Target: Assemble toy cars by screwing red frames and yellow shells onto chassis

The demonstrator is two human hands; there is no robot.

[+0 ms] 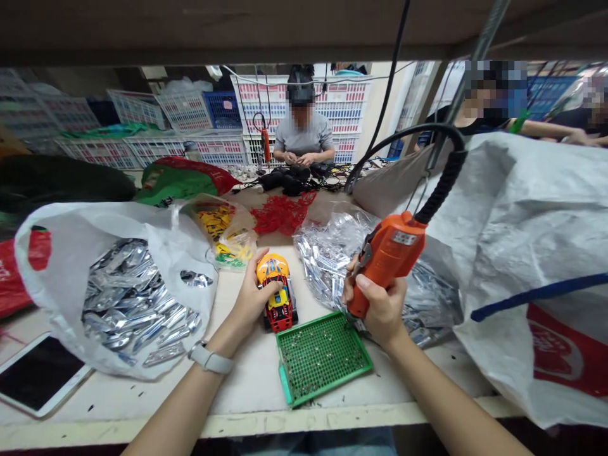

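Note:
My left hand [254,294] is closed around a toy car [277,297] with an orange-yellow front, a red and black frame and blue stripes. The car rests on the white tabletop, the thumb lying across its top. My right hand [380,304] grips an orange electric screwdriver [389,259], tilted and hanging from a black cable and metal hook. Its tip points down by the far right corner of a green perforated tray [327,358]; the bit itself is hidden. Small screws lie scattered in that tray.
At left, a white bag [190,342] holds silvery chrome parts, with a tablet [42,373] beside it. Bags of yellow parts [216,221] and chrome parts [327,253] stand behind the car, near red parts [282,212]. A large white sack [536,209] bounds the right. A co-worker [304,133] sits opposite.

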